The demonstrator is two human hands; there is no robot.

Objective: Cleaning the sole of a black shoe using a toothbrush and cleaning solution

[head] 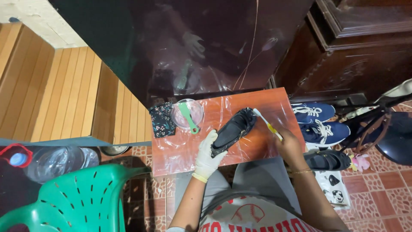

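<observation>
My left hand (207,153), in a white glove, grips the heel end of a black shoe (234,129) lying on a small reddish table covered in clear plastic (262,146). With my bare right hand (288,145) I hold a white and yellow toothbrush (266,123); its head touches the toe of the shoe. A clear bowl (187,115) with a green brush (188,117) resting in it stands at the table's far left, next to a dark flowered cloth (162,120).
A pair of blue sneakers (319,122) and another black shoe (328,160) lie on the tiled floor to the right. A green plastic chair (81,197) and large water bottles (51,161) stand at the left. Dark wooden furniture (352,56) rises behind the table.
</observation>
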